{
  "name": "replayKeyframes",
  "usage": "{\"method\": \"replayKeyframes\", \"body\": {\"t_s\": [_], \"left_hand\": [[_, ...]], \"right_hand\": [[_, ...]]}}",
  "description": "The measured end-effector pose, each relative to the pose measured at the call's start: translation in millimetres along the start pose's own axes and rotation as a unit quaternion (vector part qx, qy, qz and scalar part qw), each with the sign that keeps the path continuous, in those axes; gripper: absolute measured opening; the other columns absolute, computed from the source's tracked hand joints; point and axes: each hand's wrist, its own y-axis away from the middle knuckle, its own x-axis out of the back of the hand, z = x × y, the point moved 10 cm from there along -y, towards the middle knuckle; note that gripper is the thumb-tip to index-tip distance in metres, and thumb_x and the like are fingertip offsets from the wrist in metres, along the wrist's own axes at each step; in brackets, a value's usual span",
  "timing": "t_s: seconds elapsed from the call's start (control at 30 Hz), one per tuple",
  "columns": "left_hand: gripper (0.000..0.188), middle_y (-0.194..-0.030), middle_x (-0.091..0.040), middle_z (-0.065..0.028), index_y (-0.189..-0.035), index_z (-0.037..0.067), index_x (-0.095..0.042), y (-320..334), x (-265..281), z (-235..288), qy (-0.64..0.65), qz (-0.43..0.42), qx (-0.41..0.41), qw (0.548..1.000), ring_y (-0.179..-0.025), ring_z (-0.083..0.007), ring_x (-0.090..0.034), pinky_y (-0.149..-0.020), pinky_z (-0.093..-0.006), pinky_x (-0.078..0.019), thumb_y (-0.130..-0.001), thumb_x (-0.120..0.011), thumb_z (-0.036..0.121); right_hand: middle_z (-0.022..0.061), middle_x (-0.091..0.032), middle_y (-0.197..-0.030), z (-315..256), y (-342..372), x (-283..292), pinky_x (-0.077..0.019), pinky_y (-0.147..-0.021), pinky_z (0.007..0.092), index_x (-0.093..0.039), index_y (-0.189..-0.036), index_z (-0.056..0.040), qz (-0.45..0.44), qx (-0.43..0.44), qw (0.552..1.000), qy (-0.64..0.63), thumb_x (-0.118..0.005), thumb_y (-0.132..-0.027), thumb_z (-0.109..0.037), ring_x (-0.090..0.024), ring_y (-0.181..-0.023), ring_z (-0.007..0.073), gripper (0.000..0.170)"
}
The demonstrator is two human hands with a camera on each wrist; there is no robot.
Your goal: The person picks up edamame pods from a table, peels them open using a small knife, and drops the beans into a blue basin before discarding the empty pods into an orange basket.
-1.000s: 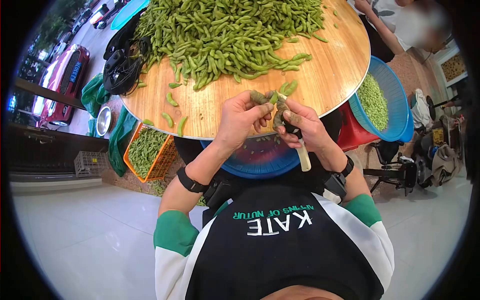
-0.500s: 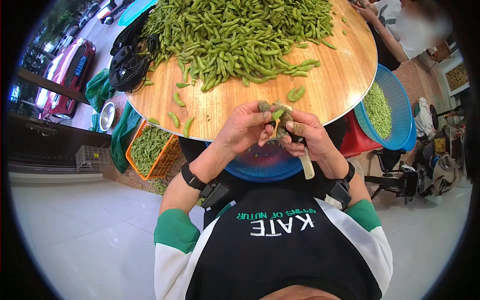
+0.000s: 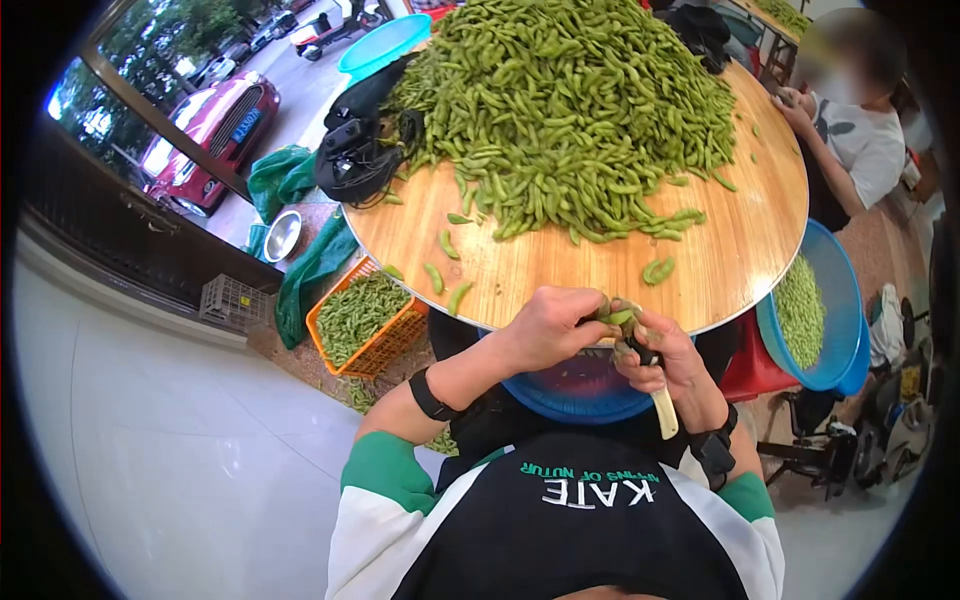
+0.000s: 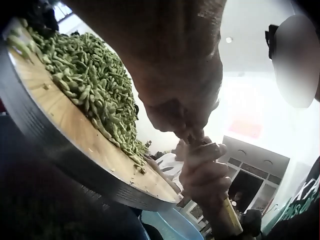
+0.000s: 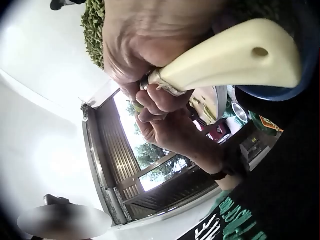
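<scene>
A green edamame pod (image 3: pixel 620 317) is pinched in my left hand (image 3: pixel 552 325), its tip meeting the thumb and fingers of my right hand (image 3: pixel 668 358). That right hand grips a tool by its cream handle (image 3: pixel 664 412), which points down toward my body. In the right wrist view the handle (image 5: pixel 235 57) has a hole near its end; the tool's working end is hidden by the fingers. Both hands are close together above the near edge of the round wooden table (image 3: pixel 540 275). Beyond them rises a large heap of edamame pods (image 3: pixel 570 120).
Under my hands sits a blue basin (image 3: pixel 580 395). An orange crate (image 3: pixel 375 345) of pods stands at the left, and a blue basket (image 3: pixel 835 300) of shelled beans at the right. Loose pods (image 3: pixel 458 297) lie near the table edge. Another person (image 3: pixel 850 150) is across the table.
The head view has turned, so the table and heap appear lower and farther right. My hands stay together around the pod and tool, the left one now drawn in closer against the right.
</scene>
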Motion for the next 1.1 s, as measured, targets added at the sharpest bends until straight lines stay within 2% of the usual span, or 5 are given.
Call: {"method": "replayKeyframes", "body": {"t_s": [0.2, 0.27, 0.33, 0.77, 1.1], "left_hand": [[0.015, -0.060, -0.057, -0.0052, -0.080, -0.001, -0.061, 2.1, -11.9, -19.1, 0.182, -0.031, 0.110, 0.977, -0.050, -0.0109, -0.055, -0.046, -0.0273, -0.0416, -0.086, -0.066, 0.012], [0.015, -0.059, -0.057, -0.0022, -0.082, -0.001, -0.062, 1.6, -17.3, -27.8, 0.212, -0.018, 0.129, 0.969, -0.050, -0.0074, -0.053, -0.045, -0.0257, -0.0407, -0.088, -0.064, 0.013], [0.015, -0.066, -0.060, -0.0012, -0.094, 0.000, -0.063, 13.3, -36.9, -52.1, 0.360, -0.016, 0.269, 0.893, -0.049, -0.0035, -0.052, -0.042, -0.0184, -0.0385, -0.093, -0.057, 0.013], [0.012, -0.068, -0.050, 0.0009, -0.095, 0.004, -0.052, 10.8, -56.2, -50.0, 0.434, 0.100, 0.235, 0.864, -0.047, -0.0049, -0.040, -0.040, -0.0208, -0.0285, -0.095, -0.041, 0.010], [0.018, -0.066, -0.054, -0.0016, -0.090, 0.002, -0.057, 26.2, -85.3, -51.2, 0.425, 0.005, 0.271, 0.864, -0.050, -0.0056, -0.045, -0.045, -0.0197, -0.0344, -0.088, -0.040, 0.004]], "right_hand": [[0.0117, -0.053, -0.078, -4.9, 8.2, -10.4, -0.0301, -0.037, 0.0196, -0.044, -0.132, -0.0061, 0.013, 0.019, 1.000, -0.004, -0.054, -0.093, -0.014, -0.037, -0.046, 0.0081, 0.041], [0.0113, -0.055, -0.077, -19.5, 13.0, -2.8, -0.0298, -0.037, 0.0190, -0.044, -0.134, -0.0094, 0.105, 0.068, 0.979, 0.164, -0.054, -0.093, -0.014, -0.038, -0.045, 0.0085, 0.042], [0.0104, -0.056, -0.078, -21.8, 13.1, -3.4, -0.0307, -0.038, 0.0192, -0.047, -0.130, -0.0074, 0.121, 0.087, 0.970, 0.194, -0.052, -0.094, -0.013, -0.039, -0.045, 0.0083, 0.037], [-0.0007, -0.057, -0.071, -35.8, 21.7, -5.8, -0.0355, -0.044, 0.0184, -0.059, -0.103, 0.0016, 0.238, 0.190, 0.809, 0.502, -0.052, -0.093, -0.005, -0.045, -0.052, 0.0023, 0.014], [-0.0009, -0.058, -0.070, -29.5, 38.0, -5.0, -0.0359, -0.045, 0.0179, -0.060, -0.104, 0.0015, 0.200, 0.093, 0.833, 0.508, -0.052, -0.091, -0.002, -0.046, -0.053, 0.0023, 0.015]]}}
